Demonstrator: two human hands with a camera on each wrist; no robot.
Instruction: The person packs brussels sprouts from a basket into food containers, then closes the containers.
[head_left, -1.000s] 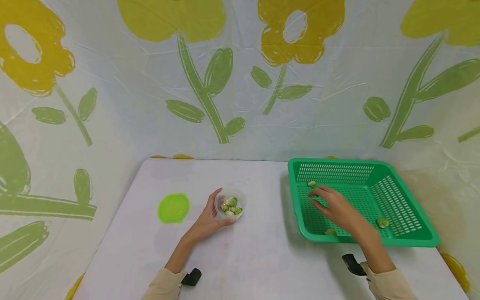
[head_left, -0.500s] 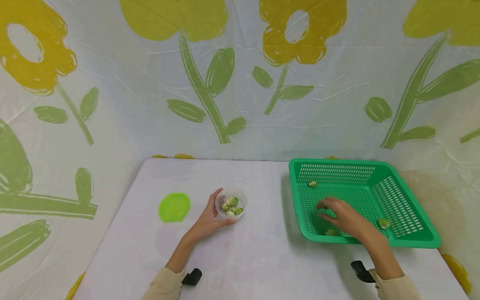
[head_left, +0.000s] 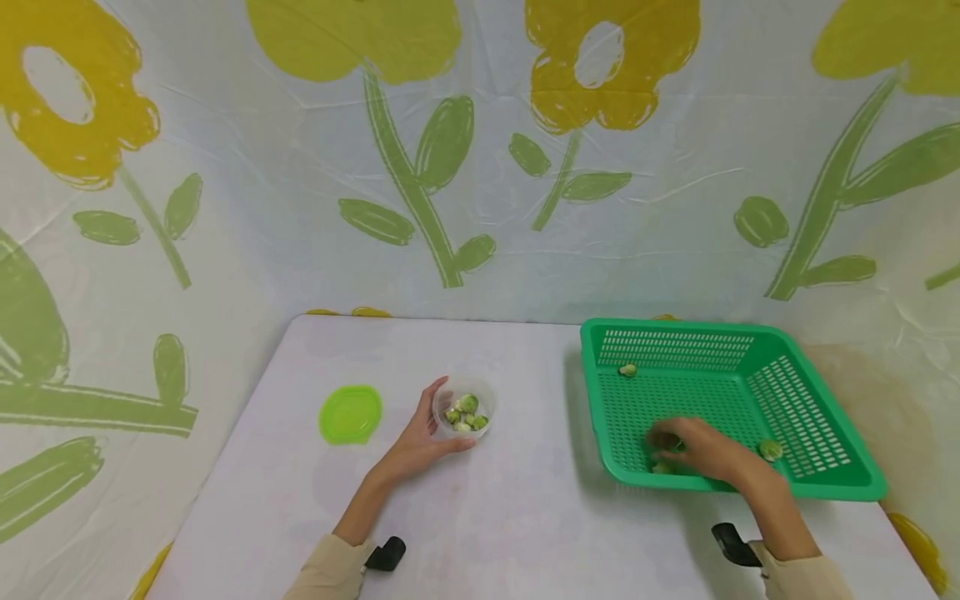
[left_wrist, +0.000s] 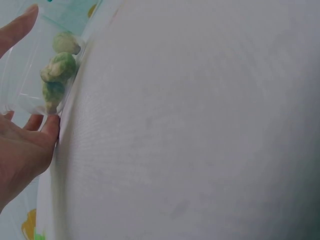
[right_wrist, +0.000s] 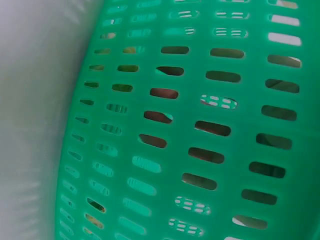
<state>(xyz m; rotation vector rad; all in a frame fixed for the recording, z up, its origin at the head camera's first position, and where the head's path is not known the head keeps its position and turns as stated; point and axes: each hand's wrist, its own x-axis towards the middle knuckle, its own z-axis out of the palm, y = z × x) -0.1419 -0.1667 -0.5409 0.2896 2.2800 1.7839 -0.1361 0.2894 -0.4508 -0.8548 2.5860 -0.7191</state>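
On the table, my left hand [head_left: 412, 446] holds a small clear plastic tub [head_left: 491, 398] around its side, thumb in front and fingers behind. Several Brussels sprouts [head_left: 467, 404] lie inside, also seen through the tub wall [left_wrist: 30, 80] in the left wrist view. My right hand [head_left: 705, 450] is down in the green basket [head_left: 828, 421], its bent fingers blurred just above a sprout [head_left: 662, 468] by the near wall. I see no sprout between those fingers. In the right wrist view, the slotted basket wall [right_wrist: 192, 115] mostly hides that hand.
Left of the tub a bright green lid [head_left: 350, 415] lies flat on the white table [head_left: 510, 533]. Two other sprouts are in the basket: one at the back left [head_left: 627, 370], one toward the right [head_left: 770, 451]. A flower-print sheet [head_left: 300, 233] hangs behind and beside the table.
My right hand has moved from the basket's left middle toward the near wall and down over the sprout there. The left hand and the tub have stayed in place.
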